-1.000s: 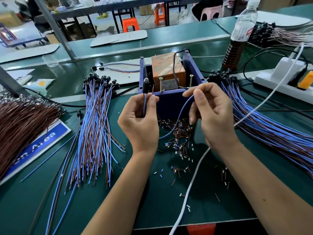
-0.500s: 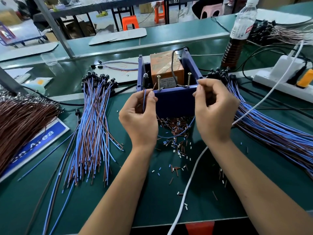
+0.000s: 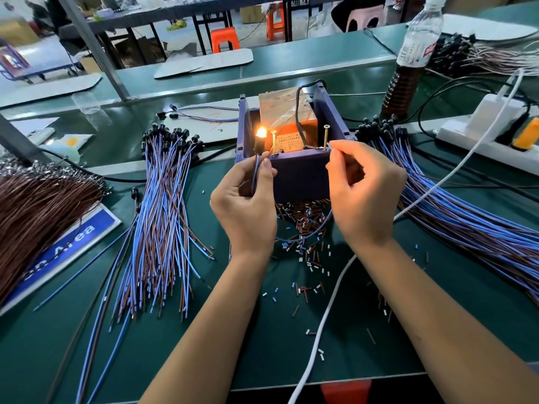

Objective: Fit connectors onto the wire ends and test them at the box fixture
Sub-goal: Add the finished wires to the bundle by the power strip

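Observation:
A dark blue box fixture (image 3: 300, 176) stands at the centre of the green bench, with two brass screws (image 3: 325, 138) rising from its front wall. My left hand (image 3: 245, 205) pinches a blue and brown wire pair just below its black lamp connector (image 3: 259, 141), which glows orange beside the left screw. My right hand (image 3: 361, 193) pinches the wire's other end (image 3: 331, 147) against the right screw. The wire's slack loops down in front of the box between my hands.
A bundle of finished wires (image 3: 163, 217) lies left of the box, a bigger bundle (image 3: 455, 205) right. Brown wires (image 3: 32, 211) fan at far left. Cut insulation bits (image 3: 303, 228) litter the mat. A bottle (image 3: 411, 59), power strip (image 3: 484, 135) and white cable (image 3: 323, 325) lie right.
My right hand moved the wire end up to the right screw, and the lamp connector held by my left hand lit up orange. The left hand stayed near the box's left corner.

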`<action>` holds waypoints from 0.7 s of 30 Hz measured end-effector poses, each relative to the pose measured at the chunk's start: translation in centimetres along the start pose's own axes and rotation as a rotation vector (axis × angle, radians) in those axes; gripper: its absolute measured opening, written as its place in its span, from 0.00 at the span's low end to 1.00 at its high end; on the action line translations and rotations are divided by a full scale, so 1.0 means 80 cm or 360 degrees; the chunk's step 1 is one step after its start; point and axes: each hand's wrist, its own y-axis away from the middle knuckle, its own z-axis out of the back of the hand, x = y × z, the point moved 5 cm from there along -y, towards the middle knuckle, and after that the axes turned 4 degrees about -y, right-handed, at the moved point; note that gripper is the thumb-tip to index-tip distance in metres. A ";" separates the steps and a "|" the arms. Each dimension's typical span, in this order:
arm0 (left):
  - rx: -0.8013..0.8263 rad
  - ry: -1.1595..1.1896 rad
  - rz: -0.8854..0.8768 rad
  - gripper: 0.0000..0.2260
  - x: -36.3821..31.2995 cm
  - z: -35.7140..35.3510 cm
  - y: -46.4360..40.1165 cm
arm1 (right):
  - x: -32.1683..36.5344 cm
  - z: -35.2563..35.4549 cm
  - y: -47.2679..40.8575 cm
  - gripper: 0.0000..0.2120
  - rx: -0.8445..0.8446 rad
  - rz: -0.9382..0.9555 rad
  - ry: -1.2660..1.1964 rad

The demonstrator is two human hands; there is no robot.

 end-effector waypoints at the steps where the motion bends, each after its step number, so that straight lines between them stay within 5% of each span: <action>1: 0.0006 -0.0010 -0.0003 0.06 0.001 0.000 0.000 | -0.001 0.000 0.000 0.07 0.0004 -0.0001 0.0000; 14: -0.0162 0.0089 -0.0117 0.04 -0.029 0.009 0.000 | -0.016 0.017 -0.002 0.07 -0.0047 -0.0214 -0.0183; 17: 0.0045 0.0124 0.0022 0.05 -0.051 -0.029 0.010 | -0.024 0.047 -0.014 0.06 -0.0132 -0.0249 -0.0260; 21: 0.0711 -0.0040 0.0287 0.07 -0.087 -0.135 0.037 | -0.045 0.113 -0.030 0.05 -0.0350 -0.0347 -0.0256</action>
